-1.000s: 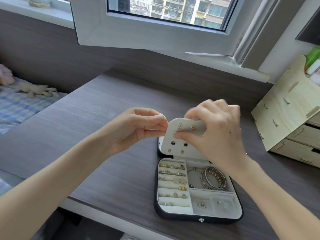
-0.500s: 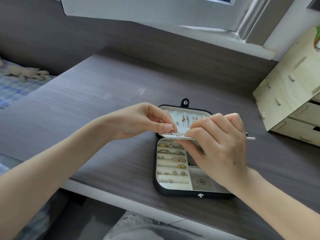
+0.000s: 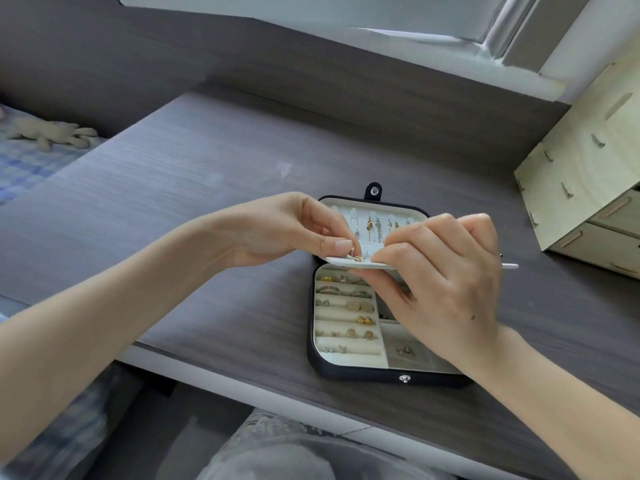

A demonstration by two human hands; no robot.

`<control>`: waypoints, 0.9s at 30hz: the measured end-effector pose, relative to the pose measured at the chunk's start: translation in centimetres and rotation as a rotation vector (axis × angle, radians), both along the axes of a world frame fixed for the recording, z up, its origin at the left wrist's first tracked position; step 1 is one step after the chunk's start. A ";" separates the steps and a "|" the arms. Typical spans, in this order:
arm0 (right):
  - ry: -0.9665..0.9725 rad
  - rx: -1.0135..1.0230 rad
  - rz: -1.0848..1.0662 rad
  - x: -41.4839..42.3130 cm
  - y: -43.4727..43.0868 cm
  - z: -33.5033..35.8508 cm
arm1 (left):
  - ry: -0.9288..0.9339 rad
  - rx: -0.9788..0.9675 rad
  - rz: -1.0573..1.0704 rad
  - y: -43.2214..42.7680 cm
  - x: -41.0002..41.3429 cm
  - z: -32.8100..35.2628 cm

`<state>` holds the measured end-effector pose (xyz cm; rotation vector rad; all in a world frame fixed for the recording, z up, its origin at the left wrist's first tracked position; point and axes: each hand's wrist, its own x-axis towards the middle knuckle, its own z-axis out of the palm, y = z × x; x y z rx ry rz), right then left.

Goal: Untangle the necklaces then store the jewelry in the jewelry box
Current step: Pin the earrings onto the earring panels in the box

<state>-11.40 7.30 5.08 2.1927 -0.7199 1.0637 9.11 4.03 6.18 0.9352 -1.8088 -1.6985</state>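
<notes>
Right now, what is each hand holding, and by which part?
The right hand grips the white earring panel by its near edge. The left hand pinches a small gold earring at the panel's left end.

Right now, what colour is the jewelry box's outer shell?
Black shell on the jewelry box, clearest in head view.

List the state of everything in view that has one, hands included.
jewelry box, open on the desk, lid laid back.
snap tab, undone.
earring panel, held roughly level above the box.
gold earring, at the panel's left end, pinched.
left hand, fingers pinching the gold earring.
right hand, gripping the earring panel.
</notes>
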 end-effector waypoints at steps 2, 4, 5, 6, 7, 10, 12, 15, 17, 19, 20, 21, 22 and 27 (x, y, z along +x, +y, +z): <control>-0.002 0.000 0.000 0.0 0.0 0.0 | -0.005 -0.004 -0.006 -0.1 0.0 0.1; -0.004 0.000 0.001 0.0 -0.1 0.1 | -0.019 -0.020 -0.013 -0.1 0.0 0.2; -0.006 0.001 0.001 0.0 -0.1 0.0 | -0.027 -0.028 -0.017 -0.2 0.0 0.2; -0.010 0.001 -0.002 0.0 -0.1 0.0 | -0.037 -0.033 -0.021 -0.2 0.0 0.3; -0.015 0.001 -0.007 0.0 0.0 -0.1 | -0.050 -0.040 -0.026 -0.3 0.0 0.4; -0.029 0.003 -0.017 0.0 0.1 -0.3 | -0.122 -0.102 -0.039 -0.2 0.1 1.1; -0.030 0.000 -0.022 0.0 0.2 -0.3 | -0.196 -0.183 -0.043 -0.2 0.1 1.8; -0.031 -0.006 -0.030 0.1 0.2 -0.3 | -0.317 -0.342 -0.079 -0.3 -0.1 2.9; -0.032 -0.008 -0.032 0.3 0.1 -0.3 | -0.410 -0.427 -0.103 -0.4 -0.2 3.5; -0.029 -0.014 -0.030 0.3 0.1 -0.2 | -0.495 -0.479 -0.117 -0.5 -0.3 4.0; -0.027 -0.016 -0.027 0.4 0.1 -0.3 | -0.532 -0.497 -0.126 -0.5 -0.3 4.2; -0.025 -0.018 -0.023 0.3 0.2 -0.3 | -0.566 -0.523 -0.140 -0.6 -0.4 4.3; -0.025 -0.020 -0.022 0.3 0.2 -0.3 | -0.596 -0.558 -0.158 -0.6 -0.5 4.5; -0.053 -0.024 -0.027 0.4 -0.1 -0.2 | -0.676 -0.655 -0.223 -1.0 -0.9 5.4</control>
